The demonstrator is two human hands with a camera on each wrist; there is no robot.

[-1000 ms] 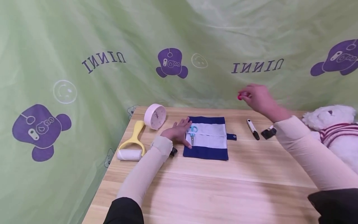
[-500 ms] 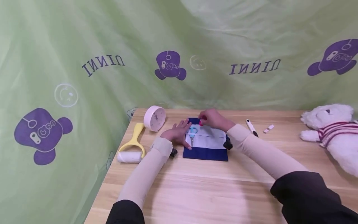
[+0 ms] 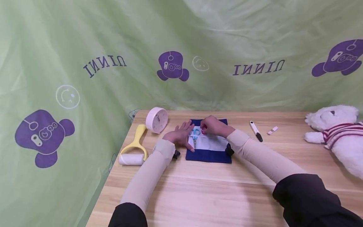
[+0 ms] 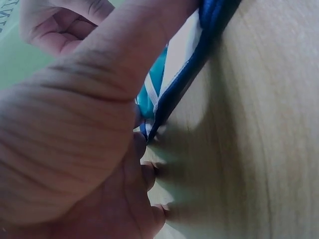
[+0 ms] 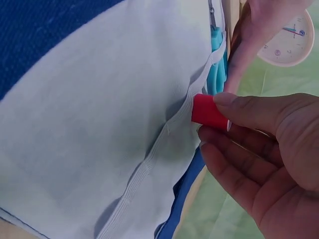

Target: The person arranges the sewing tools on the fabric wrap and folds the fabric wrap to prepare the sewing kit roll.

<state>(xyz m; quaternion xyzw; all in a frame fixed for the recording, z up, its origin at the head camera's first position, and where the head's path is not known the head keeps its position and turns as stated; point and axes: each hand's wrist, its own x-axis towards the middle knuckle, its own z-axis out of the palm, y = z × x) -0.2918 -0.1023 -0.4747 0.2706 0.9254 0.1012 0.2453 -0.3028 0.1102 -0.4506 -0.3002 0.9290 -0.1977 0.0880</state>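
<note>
A navy and white fabric organizer [image 3: 208, 156] lies unfolded on the table. Under an elastic loop at its left side sit light-blue scissors [image 3: 195, 135]. My left hand [image 3: 181, 135] rests with spread fingers along the organizer's left edge, thumb on the fabric. Between thumb and fingers, my right hand [image 3: 213, 125] pinches a small red block-like piece [image 5: 205, 110] with a pale edge at one end. In the right wrist view that piece is right at the white elastic band [image 5: 149, 159], close beside the scissors' teal handle [image 5: 215, 69]. Its exact kind cannot be made out.
Left of the organizer stand a pink round clock [image 3: 157, 120] and a yellow-handled lint roller [image 3: 136, 143]. To the right lie a white and black marker-like item [image 3: 256, 131], a small white and pink stick [image 3: 272, 130] and a white plush bear [image 3: 337, 135]. Behind hangs a green curtain [image 3: 215, 91].
My right hand has come down from the upper right to the organizer's elastic band, carrying the small red piece. My left hand stays on the left edge.
</note>
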